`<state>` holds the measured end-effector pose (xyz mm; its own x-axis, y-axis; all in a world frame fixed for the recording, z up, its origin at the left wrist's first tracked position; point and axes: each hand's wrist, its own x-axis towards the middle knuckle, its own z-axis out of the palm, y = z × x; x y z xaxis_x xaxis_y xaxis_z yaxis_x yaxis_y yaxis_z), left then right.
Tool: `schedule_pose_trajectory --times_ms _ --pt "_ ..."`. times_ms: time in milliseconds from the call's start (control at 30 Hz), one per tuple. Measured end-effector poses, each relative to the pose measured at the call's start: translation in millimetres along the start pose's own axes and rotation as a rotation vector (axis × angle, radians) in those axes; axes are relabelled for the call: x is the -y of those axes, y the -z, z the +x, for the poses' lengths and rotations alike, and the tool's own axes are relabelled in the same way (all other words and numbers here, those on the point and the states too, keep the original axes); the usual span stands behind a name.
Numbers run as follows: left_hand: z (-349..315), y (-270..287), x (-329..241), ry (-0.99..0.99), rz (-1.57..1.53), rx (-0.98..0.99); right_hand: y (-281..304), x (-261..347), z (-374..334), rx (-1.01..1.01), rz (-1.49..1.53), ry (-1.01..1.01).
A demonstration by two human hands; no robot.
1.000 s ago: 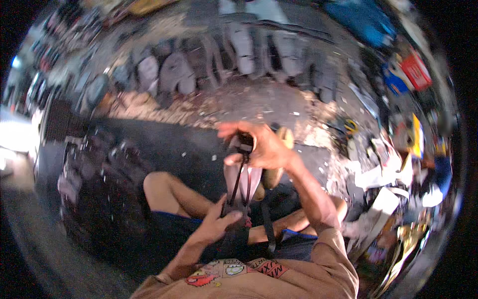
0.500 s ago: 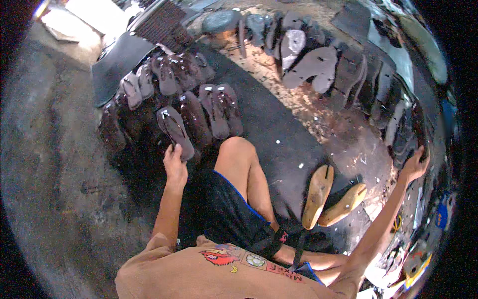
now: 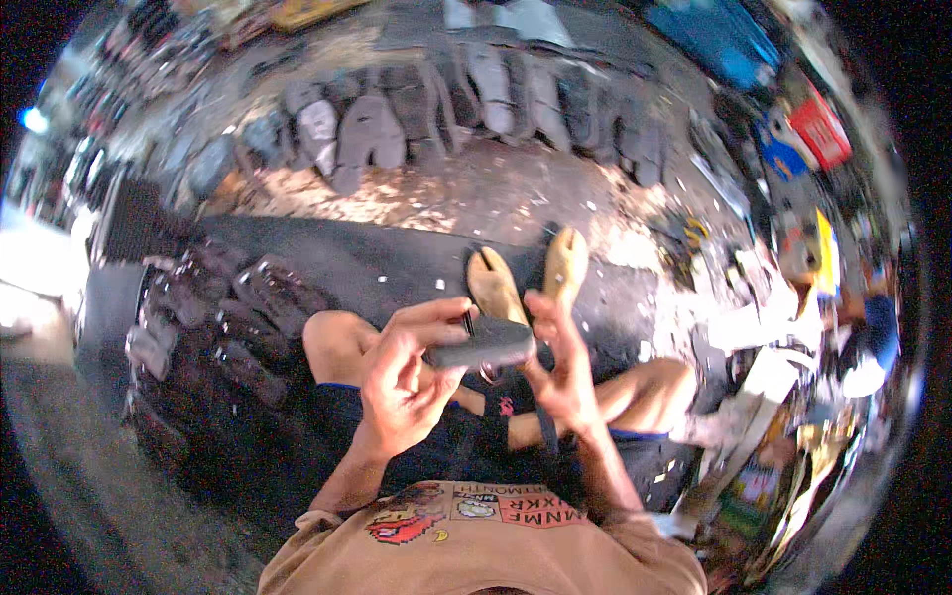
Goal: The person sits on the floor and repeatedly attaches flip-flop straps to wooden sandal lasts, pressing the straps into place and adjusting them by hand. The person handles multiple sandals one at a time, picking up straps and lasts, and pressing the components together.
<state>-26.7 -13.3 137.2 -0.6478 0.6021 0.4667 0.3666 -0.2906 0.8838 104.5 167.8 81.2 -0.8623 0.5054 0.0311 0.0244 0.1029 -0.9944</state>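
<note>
- The left hand (image 3: 412, 372), partly curled, holds a dark sandal (image 3: 484, 345); the right hand (image 3: 563, 372), half open, is at its right end; its grip I cannot tell.
- A black sheet (image 3: 332, 248) lies ahead.
- On it rest two wooden foot forms (image 3: 494, 286).
- Between both hands, above the lap (image 3: 466, 451), is this sandal.

Dark grey sandal (image 3: 486, 345), yellowish lasts (image 3: 495, 290)
</note>
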Motion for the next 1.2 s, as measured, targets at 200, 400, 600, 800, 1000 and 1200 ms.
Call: schedule_pose_trajectory --times_ms 200,400,600,800,1000,1200 --pt "-0.4 -32.2 -19.4 -0.216 0.228 0.098 31.1 76.4 -4.5 0.134 -0.248 0.484" --pt "-8.3 -51.6 -24.7 -0.249 0.39 -0.096 26.6 70.5 -14.4 -0.02 -0.217 0.538" --pt "-7.4 -46.8 -7.7 -0.148 0.232 0.077 30.2 61.8 -8.5 -0.006 -0.211 0.577" --pt "-6.1 -39.9 10.5 -0.144 0.322 0.216 53.4 39.5 9.6 0.246 -0.234 0.523" --pt "31.2 3.7 71.5 0.659 -0.459 -0.338 40.7 -96.0 46.6 -0.607 -0.55 0.01" --pt "50.7 39.8 113.9 0.539 -1.037 -0.392 38.1 -116.7 32.8 -0.35 0.17 -0.323"
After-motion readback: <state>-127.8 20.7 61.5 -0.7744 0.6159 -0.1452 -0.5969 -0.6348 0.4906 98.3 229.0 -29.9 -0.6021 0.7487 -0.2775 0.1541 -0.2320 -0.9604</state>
